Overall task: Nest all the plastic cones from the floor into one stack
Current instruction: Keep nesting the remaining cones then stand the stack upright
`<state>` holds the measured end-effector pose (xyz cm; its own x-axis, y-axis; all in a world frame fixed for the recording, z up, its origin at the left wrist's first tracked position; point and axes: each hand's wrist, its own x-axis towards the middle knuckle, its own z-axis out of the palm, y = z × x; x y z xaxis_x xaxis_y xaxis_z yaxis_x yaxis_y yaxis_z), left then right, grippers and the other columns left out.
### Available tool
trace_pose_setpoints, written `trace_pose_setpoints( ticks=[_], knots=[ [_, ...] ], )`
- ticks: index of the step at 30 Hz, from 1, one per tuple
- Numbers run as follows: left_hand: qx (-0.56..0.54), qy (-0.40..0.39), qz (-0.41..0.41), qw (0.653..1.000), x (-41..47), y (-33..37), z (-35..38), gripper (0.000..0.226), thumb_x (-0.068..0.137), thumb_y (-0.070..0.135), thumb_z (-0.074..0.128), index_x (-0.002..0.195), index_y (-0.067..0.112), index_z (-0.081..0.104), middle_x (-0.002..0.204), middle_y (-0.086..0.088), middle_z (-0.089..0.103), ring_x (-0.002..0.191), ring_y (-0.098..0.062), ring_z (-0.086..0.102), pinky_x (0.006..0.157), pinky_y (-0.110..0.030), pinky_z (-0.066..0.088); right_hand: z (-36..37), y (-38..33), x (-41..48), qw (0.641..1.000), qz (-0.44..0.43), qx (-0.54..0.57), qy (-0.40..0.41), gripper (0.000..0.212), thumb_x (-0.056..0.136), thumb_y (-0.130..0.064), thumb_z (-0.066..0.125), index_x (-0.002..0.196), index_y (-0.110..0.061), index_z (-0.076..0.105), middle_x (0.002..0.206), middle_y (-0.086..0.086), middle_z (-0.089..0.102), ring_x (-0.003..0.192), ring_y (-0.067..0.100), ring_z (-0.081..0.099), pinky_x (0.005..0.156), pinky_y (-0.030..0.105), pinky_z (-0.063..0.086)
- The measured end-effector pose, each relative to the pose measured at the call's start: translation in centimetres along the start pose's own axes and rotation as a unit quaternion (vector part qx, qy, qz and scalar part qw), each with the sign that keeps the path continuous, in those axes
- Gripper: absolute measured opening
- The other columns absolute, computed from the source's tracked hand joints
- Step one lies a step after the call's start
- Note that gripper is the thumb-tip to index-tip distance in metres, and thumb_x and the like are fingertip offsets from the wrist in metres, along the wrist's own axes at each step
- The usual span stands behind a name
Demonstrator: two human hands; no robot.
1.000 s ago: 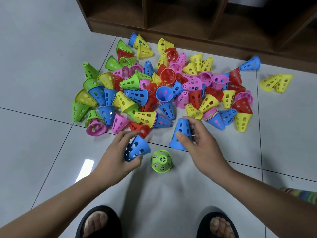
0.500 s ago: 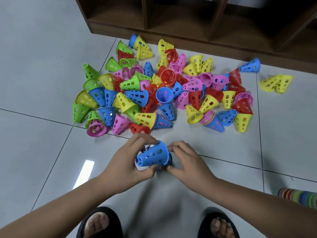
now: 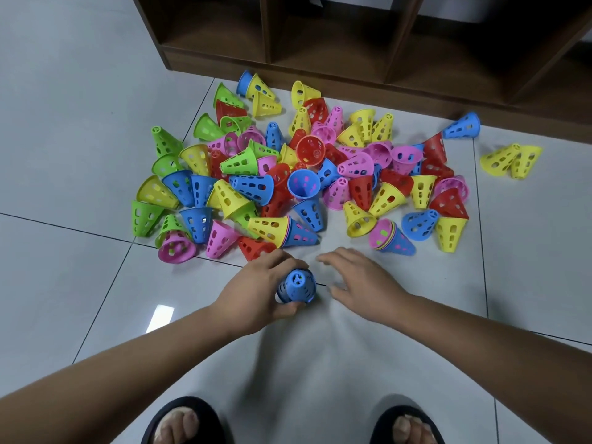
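Note:
A small nested stack topped by a blue cone [image 3: 297, 285] stands upright on the floor tile in front of me. My left hand [image 3: 256, 293] grips it from the left side, fingers curled round it. Just to its right hovers my right hand [image 3: 358, 280], fingers spread and holding nothing. Beyond both hands lies a big pile of perforated plastic cones [image 3: 288, 174] in blue, yellow, green, red and pink, most on their sides. A pink-and-blue nested set [image 3: 389, 238] lies at the pile's near right edge.
A dark wooden shelf unit [image 3: 352, 43] runs along the far side of the pile. A blue cone [image 3: 463, 125] and two yellow cones [image 3: 511, 160] lie apart at the right. My two feet in black sandals [image 3: 184, 423] stand at the bottom edge.
The two blue cones were joined over the green one, then the stack was set upright. My right hand let go and moved off to the right; my left hand still holds it.

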<state>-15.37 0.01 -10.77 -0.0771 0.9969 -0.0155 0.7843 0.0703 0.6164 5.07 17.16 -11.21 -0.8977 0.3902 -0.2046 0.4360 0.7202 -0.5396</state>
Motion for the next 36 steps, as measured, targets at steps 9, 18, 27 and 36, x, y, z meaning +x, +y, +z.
trace_pose_setpoints(
  ticks=[9, 18, 27, 36],
  knots=[
    [0.066, -0.020, 0.018, 0.997, 0.8, -2.2, -0.9, 0.088, 0.086, 0.062, 0.075, 0.160, 0.039, 0.035, 0.153, 0.012, 0.046, 0.133, -0.014, 0.048, 0.107, -0.034, 0.046, -4.1, 6.4, 0.2, 0.963, 0.134, -0.110, 0.207, 0.060, 0.088, -0.027, 0.075, 0.144, -0.019, 0.057, 0.140, 0.004, 0.054, 0.130, 0.031, 0.050, 0.106, 0.051, 0.043],
    [0.148, -0.014, -0.069, 0.986, -1.3, -6.9, -1.2, 0.086, 0.084, 0.035, 0.082, 0.159, 0.037, 0.040, 0.153, 0.005, 0.051, 0.139, -0.023, 0.049, 0.108, -0.044, 0.046, -2.6, 10.1, -1.6, 0.979, 0.191, -0.060, 0.040, 0.094, 0.086, -0.035, 0.080, 0.162, -0.035, 0.026, 0.141, 0.002, 0.052, 0.130, 0.031, 0.053, 0.108, 0.049, 0.046],
    [0.154, -0.015, -0.106, 0.982, -1.9, -8.3, -1.1, 0.090, 0.086, 0.057, 0.081, 0.161, 0.035, 0.036, 0.146, 0.004, 0.059, 0.131, -0.025, 0.057, 0.095, -0.043, 0.050, -2.5, 8.4, -2.4, 0.977, 0.210, -0.020, 0.022, 0.090, 0.082, -0.053, 0.086, 0.152, -0.027, 0.036, 0.135, 0.001, 0.065, 0.113, 0.026, 0.068, 0.089, 0.042, 0.058],
    [0.054, 0.031, -0.126, 0.990, -2.3, -6.8, -2.9, 0.087, 0.083, 0.087, 0.063, 0.145, 0.028, 0.051, 0.137, 0.003, 0.063, 0.109, -0.020, 0.068, 0.083, -0.033, 0.060, -4.9, 4.2, -1.9, 0.980, 0.182, -0.005, 0.082, 0.048, 0.079, -0.069, 0.076, 0.110, -0.037, 0.058, 0.084, -0.015, 0.066, 0.078, 0.007, 0.064, 0.061, 0.030, 0.046]
  ],
)
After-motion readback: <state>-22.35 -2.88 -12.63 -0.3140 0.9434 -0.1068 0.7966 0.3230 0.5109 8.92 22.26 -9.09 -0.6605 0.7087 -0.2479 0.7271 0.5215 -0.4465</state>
